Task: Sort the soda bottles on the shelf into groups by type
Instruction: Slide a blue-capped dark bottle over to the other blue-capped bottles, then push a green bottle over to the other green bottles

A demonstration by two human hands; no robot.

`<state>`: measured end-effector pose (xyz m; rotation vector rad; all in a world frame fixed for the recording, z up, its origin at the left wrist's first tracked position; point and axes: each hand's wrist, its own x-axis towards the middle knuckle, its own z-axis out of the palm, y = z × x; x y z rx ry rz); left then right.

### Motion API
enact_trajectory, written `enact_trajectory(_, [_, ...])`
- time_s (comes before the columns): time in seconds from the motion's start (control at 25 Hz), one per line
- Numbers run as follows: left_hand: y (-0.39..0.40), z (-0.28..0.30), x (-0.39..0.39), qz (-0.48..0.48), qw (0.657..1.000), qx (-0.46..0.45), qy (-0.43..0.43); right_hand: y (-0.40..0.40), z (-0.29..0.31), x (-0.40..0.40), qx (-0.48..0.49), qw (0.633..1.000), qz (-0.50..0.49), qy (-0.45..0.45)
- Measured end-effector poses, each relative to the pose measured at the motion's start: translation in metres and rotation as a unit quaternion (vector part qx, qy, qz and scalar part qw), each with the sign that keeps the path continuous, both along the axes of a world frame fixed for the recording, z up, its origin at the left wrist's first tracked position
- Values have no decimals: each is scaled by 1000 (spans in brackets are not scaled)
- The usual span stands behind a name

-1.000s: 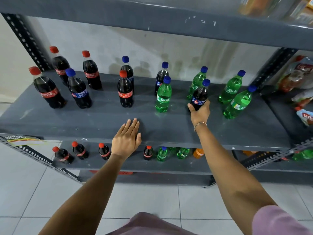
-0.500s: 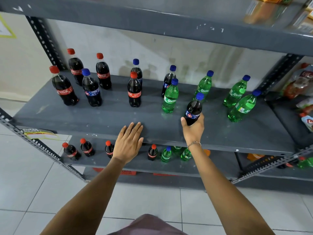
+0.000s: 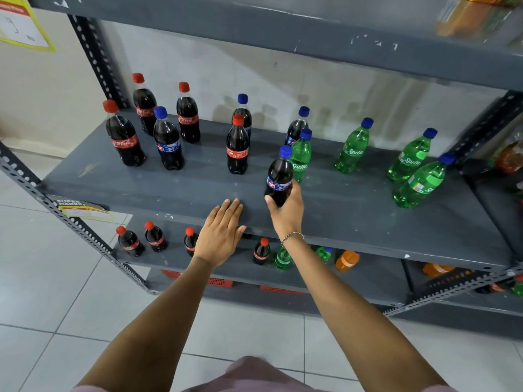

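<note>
My right hand (image 3: 285, 213) grips the base of a dark cola bottle with a blue cap (image 3: 278, 174), lifted slightly and in front of a green Sprite bottle (image 3: 301, 154). My left hand (image 3: 220, 233) rests flat on the front edge of the grey shelf (image 3: 353, 219), fingers together. Red-capped Coca-Cola bottles (image 3: 123, 135) stand at the left, with one blue-capped cola (image 3: 167, 140) among them. Another Coca-Cola bottle (image 3: 237, 145) stands mid-shelf with a blue-capped cola behind it. Three Sprite bottles (image 3: 411, 157) stand at the right.
The upper shelf (image 3: 283, 26) hangs low over the bottles. The shelf below (image 3: 368, 278) carries small cola, green and orange bottles. A perforated steel post (image 3: 96, 55) rises at the left. Snack bags (image 3: 509, 157) fill the neighbouring shelf at right.
My right hand has carried the blue-capped cola bottle leftward and toward the shelf's front, away from the Sprite bottles. My left hand has stayed on the shelf edge.
</note>
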<state>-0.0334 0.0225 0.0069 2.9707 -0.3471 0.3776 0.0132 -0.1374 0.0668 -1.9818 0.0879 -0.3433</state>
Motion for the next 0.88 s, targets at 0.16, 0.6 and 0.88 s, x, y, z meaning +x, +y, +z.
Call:
enact_trajectory(0.16, [0,0,-1,0,1000,0,2,16,3,17,2,1000,25,14])
enact_trajectory(0.6, [-2,1,1,11,1000,6,3,-28,-14,17,74,993,-80,50])
enact_trajectory(0.88, [-3,2,-2,15,1000,-1,4,-48,6,65,29,994,10,108])
